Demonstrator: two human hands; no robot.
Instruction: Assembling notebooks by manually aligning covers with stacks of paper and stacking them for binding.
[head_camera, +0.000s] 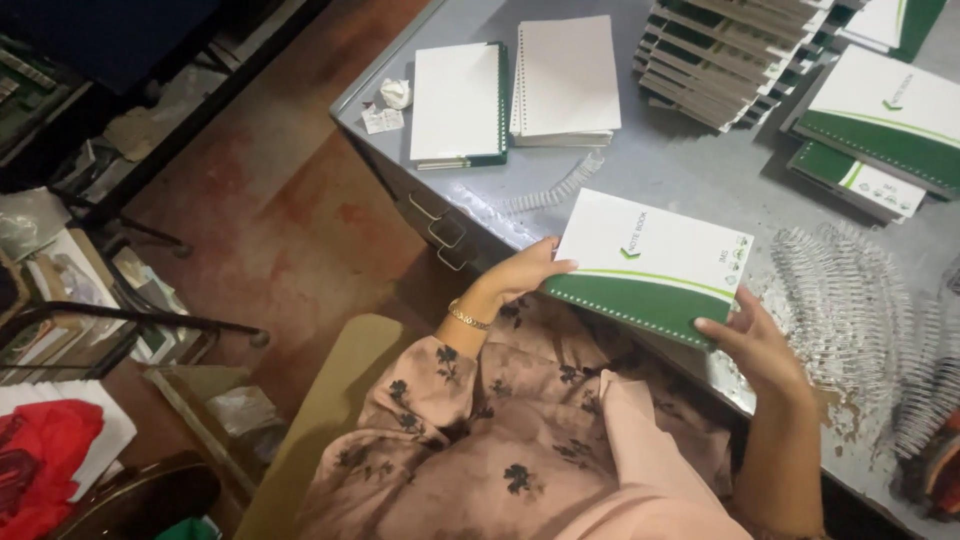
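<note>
Both hands grip one white-and-green notebook (650, 266) at the near edge of the grey metal tabletop (690, 170). The left hand (520, 275) reaches in from seven o'clock, wrist bent back and wearing a gold bracelet (467, 317), its thumb lying on the cover's left corner with the fingers curled beneath. The right hand (755, 340) comes up from five o'clock and pinches the notebook's lower right corner, fingers closed over the green band. The notebook lies tilted, its punched edge toward the person's lap.

On the tabletop at eleven o'clock lie a closed white pad with a green spine (458, 103) and, just beside it, a stack of punched white pages (567, 80). A loose wire binding coil (555, 190) rests between those and the held notebook. At one o'clock stands a fanned stack of covers (720, 60), at two o'clock more green-and-white notebooks (880, 120), and at three o'clock a heap of wire coils (860, 310). Left of the tabletop the floor (290, 210) is worn red.
</note>
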